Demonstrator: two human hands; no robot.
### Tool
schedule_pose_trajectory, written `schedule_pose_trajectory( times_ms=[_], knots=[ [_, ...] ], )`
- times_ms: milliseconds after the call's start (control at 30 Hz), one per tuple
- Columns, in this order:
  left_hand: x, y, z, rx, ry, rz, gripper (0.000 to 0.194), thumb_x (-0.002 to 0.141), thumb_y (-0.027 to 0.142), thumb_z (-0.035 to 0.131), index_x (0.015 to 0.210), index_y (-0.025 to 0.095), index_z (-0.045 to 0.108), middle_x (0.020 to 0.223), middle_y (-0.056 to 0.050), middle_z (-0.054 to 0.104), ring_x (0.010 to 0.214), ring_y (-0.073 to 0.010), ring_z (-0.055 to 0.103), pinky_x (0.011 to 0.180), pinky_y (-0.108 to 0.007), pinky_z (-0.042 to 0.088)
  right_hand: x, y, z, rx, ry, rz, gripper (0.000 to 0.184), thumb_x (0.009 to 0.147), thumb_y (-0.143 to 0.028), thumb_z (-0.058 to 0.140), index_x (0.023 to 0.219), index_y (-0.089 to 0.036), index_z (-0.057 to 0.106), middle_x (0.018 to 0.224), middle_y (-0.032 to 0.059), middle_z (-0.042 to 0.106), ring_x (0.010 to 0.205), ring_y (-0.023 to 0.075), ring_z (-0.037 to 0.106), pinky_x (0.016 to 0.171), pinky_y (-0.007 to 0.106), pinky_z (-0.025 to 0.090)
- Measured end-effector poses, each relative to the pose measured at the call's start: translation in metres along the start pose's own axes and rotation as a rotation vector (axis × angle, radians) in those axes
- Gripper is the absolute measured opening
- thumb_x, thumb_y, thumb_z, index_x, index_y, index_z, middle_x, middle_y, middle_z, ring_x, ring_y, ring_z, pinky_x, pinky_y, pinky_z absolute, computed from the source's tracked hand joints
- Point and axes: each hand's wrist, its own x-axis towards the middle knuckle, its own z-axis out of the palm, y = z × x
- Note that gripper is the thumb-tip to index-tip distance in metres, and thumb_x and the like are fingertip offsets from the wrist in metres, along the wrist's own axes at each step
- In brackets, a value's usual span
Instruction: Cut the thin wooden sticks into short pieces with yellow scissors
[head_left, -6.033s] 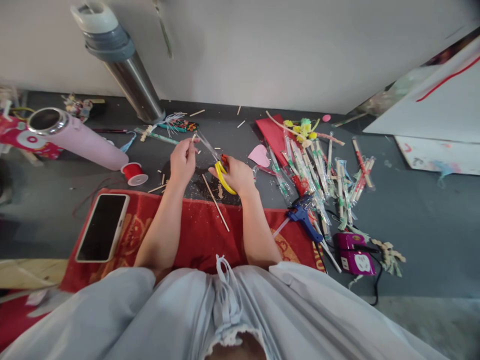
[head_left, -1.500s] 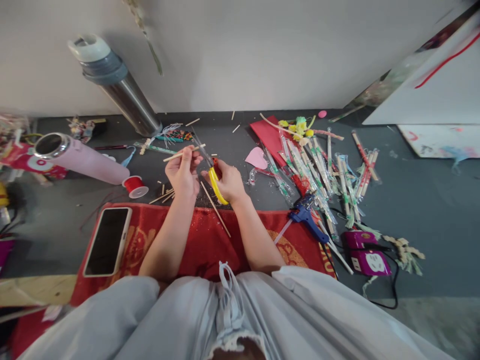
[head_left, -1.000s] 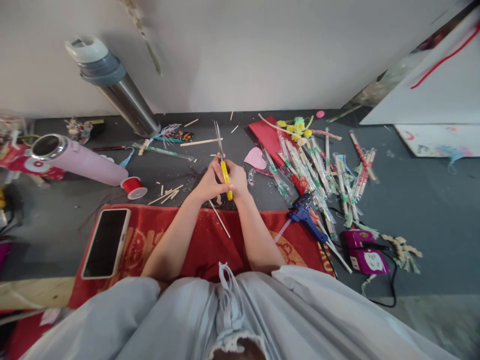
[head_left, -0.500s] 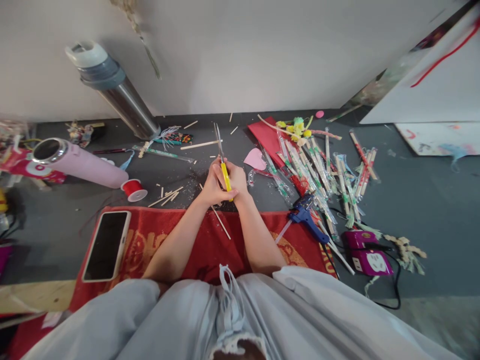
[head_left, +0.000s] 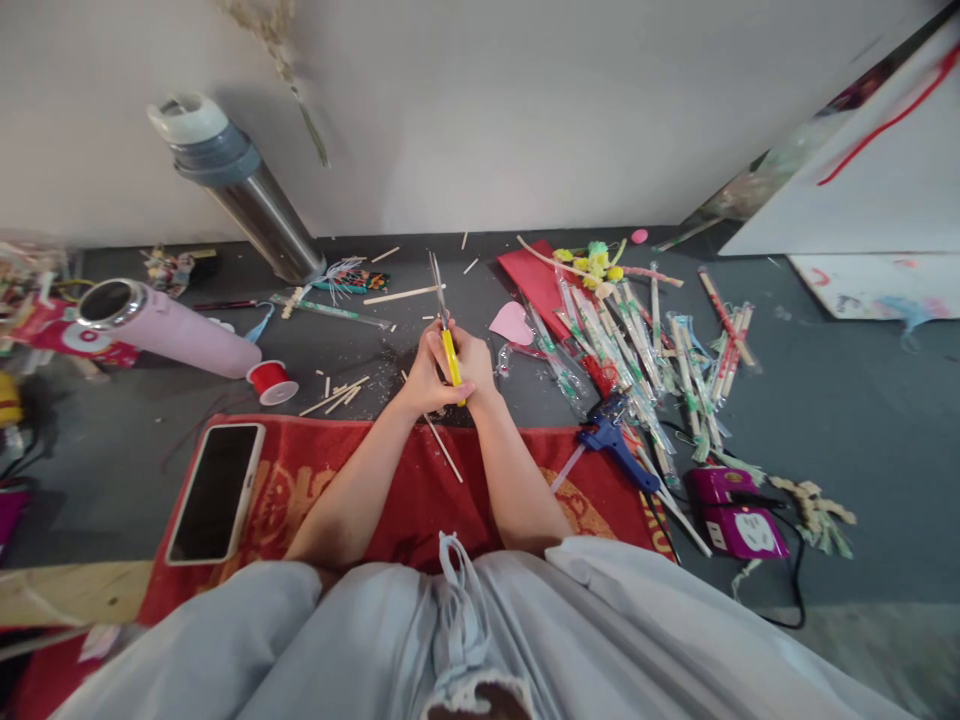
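Observation:
My left hand [head_left: 424, 372] and my right hand [head_left: 474, 362] are pressed together around the yellow handles of a pair of scissors [head_left: 448, 351]. The metal blades point away from me, toward the wall, and cross a long wooden stick [head_left: 403, 295] that lies on the dark floor. Another thin stick [head_left: 441, 450] lies under my wrists, half on the red mat [head_left: 405, 478]. Wood scraps and dust are scattered around my hands.
A phone [head_left: 216, 490] lies on the mat at left. A red thread spool [head_left: 271, 381], a pink bottle [head_left: 161, 330] and a steel flask [head_left: 244, 192] are further left. Wrapped chopsticks [head_left: 637, 340], a pink heart [head_left: 513, 324], a blue glue gun [head_left: 616, 446] and a purple power strip [head_left: 739, 517] lie right.
My left hand let go of the stick, which now lies on the floor ahead. It joined my right hand on the scissor handles, and the blades swung round to point away from me.

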Motion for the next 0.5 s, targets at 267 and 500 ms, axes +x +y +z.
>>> schedule_pose_trajectory(
  times_ms=[267, 500],
  knots=[
    [0.006, 0.015, -0.010, -0.167, 0.008, -0.063, 0.105, 0.050, 0.063, 0.083, 0.140, 0.025, 0.043, 0.149, -0.015, 0.041, 0.141, -0.0328, 0.037, 0.117, -0.046, 0.031, 0.001, 0.000, 0.000, 0.002, -0.030, 0.012, 0.042, 0.092, -0.055, 0.042, 0.091, -0.018, 0.063, 0.082, 0.0080, 0.071, 0.074, 0.0212, 0.066, 0.065, 0.027, 0.043],
    [0.021, 0.049, -0.014, -0.386, 0.578, -0.055, 0.051, 0.064, 0.051, 0.081, 0.108, 0.026, 0.068, 0.104, -0.004, 0.071, 0.098, -0.0148, 0.066, 0.090, -0.027, 0.050, -0.002, -0.004, 0.002, -0.147, -0.107, -0.083, 0.045, 0.089, -0.061, 0.046, 0.090, -0.019, 0.061, 0.081, 0.0076, 0.070, 0.073, 0.0219, 0.065, 0.061, 0.026, 0.036]
  ],
)
